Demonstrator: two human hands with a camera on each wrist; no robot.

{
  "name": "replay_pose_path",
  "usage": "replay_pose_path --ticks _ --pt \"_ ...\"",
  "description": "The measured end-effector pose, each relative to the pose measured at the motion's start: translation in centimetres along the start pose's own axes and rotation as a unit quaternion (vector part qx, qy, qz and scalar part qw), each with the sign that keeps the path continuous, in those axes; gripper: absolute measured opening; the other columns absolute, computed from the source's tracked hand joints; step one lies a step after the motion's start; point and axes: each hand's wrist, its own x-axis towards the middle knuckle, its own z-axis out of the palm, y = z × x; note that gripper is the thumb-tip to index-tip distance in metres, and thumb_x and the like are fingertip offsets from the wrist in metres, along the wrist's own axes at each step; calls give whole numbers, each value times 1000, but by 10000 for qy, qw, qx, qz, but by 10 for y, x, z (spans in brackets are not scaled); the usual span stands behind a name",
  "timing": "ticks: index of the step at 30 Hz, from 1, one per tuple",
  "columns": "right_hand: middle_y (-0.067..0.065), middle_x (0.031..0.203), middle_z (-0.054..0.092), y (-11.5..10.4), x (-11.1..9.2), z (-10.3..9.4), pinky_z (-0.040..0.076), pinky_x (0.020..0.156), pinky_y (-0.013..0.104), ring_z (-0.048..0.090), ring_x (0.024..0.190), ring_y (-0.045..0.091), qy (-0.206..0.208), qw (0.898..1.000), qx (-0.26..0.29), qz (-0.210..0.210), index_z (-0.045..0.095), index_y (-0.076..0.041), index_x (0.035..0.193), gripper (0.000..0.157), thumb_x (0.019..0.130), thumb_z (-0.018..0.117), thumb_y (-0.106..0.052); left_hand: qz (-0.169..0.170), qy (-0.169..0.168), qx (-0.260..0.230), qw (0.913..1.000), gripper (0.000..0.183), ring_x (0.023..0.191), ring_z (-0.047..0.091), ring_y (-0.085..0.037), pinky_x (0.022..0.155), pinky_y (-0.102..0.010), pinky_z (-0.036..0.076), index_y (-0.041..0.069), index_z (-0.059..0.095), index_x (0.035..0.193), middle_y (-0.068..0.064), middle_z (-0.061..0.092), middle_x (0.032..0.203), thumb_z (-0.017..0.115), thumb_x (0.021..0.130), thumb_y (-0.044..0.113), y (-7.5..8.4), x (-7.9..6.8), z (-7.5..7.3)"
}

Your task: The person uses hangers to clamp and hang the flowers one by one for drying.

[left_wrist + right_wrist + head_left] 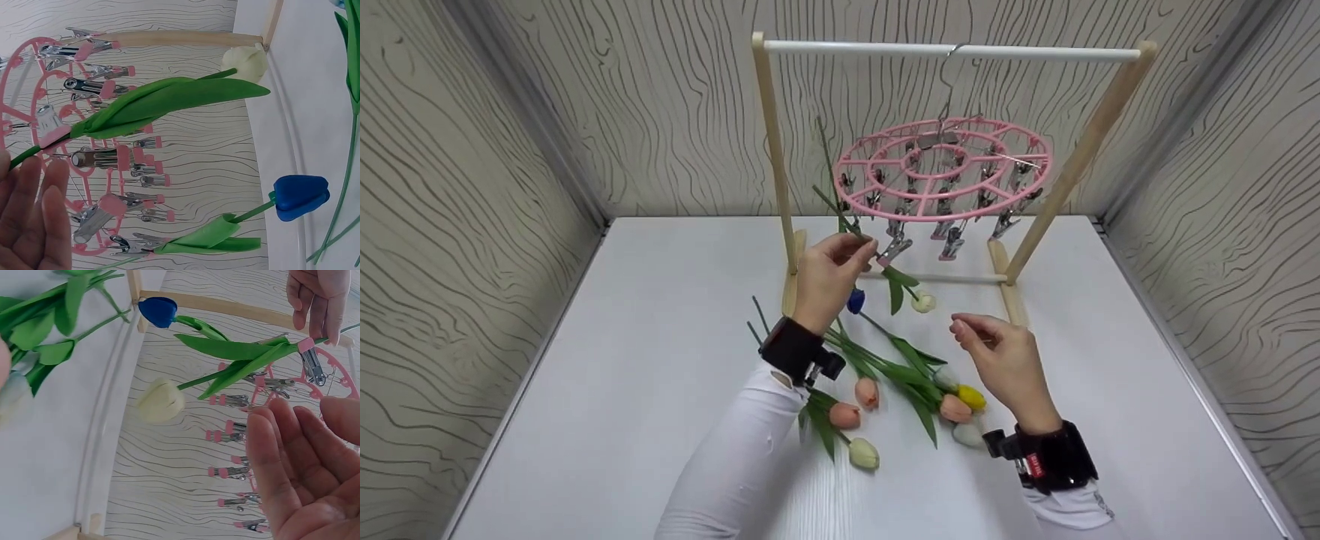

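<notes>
My left hand (826, 276) pinches the green stem of a white artificial tulip (923, 301) at the left front of a pink round clip hanger (928, 218). A metal clip (311, 363) with pink tips is closed on that stem, just above the leaves. The bloom hangs downward. My right hand (1011, 364) is held to the right of the bloom, fingers loosely bent and holding nothing. Behind the left hand, a blue tulip (301, 198) also hangs head down, its stem in another clip of the hanger.
The hanger hooks over the white bar (855, 48) of a wooden stand (772, 142). Several loose tulips lie on the white table (675, 300) below the hands, including a yellow tulip (971, 397) and a peach tulip (845, 415). Patterned panels surround the table.
</notes>
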Motion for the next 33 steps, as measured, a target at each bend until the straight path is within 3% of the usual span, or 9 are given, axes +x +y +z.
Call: replay_pose_path --ticks 6,12,18,25,33 --pt "26 115 89 13 -9 1 58 82 5 80 90 -1 26 9998 -183 22 85 10 127 21 113 78 -4 -73 63 116 9999 18 94 86 -38 81 -20 67 -8 85 120 -25 89 112 80 112 7 -5 3 -4" --pt "24 117 89 23 -18 1 56 85 3 87 98 21 13 9992 -403 69 85 9 128 21 113 77 -4 -535 33 331 9980 25 97 88 -30 80 -22 64 -2 86 129 -20 91 116 82 113 16 -6 4 -10" --pt "23 119 89 30 -24 3 57 85 6 87 100 29 -22 9983 -564 134 86 7 127 20 113 78 -4 -598 -81 270 9978 32 108 89 -34 95 -35 74 -6 82 138 -24 89 123 81 112 13 -11 0 -14" --pt "24 120 89 41 -31 8 60 86 10 87 102 38 -79 9976 -680 127 86 7 125 19 112 78 -5 -601 -390 480 9963 33 116 87 -40 100 -45 73 -8 81 137 -26 88 125 83 111 12 -25 -17 -22" --pt "26 117 89 58 -42 19 72 84 30 87 98 42 -97 9951 -950 -273 87 8 119 15 110 80 -2 -775 -613 652 9930 26 113 87 -39 96 -41 72 -6 85 128 -25 88 123 82 112 14 -51 -55 -28"
